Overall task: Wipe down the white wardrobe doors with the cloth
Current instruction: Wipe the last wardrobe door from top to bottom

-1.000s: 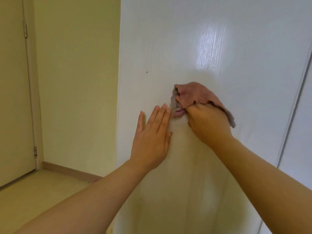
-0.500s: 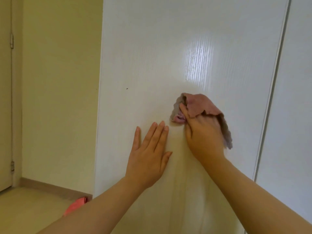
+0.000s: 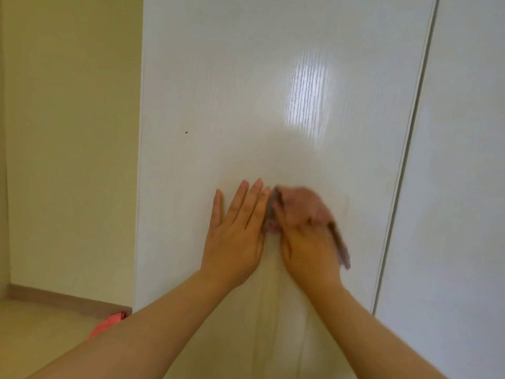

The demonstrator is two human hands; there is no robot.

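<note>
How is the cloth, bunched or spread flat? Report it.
Bunched: the cloth is crumpled under the right hand on the wardrobe door, a tail hanging loose.

Free wardrobe door [image 3: 246, 77] above — left hand [image 3: 235, 236] blocks the cloth's [image 3: 300, 203] left.

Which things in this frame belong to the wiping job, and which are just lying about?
In the job: cloth, gripped by the right hand; left hand, flat on the left wardrobe door; right wardrobe door.
Lying about: red item on the floor; skirting board; yellow wall.
</note>
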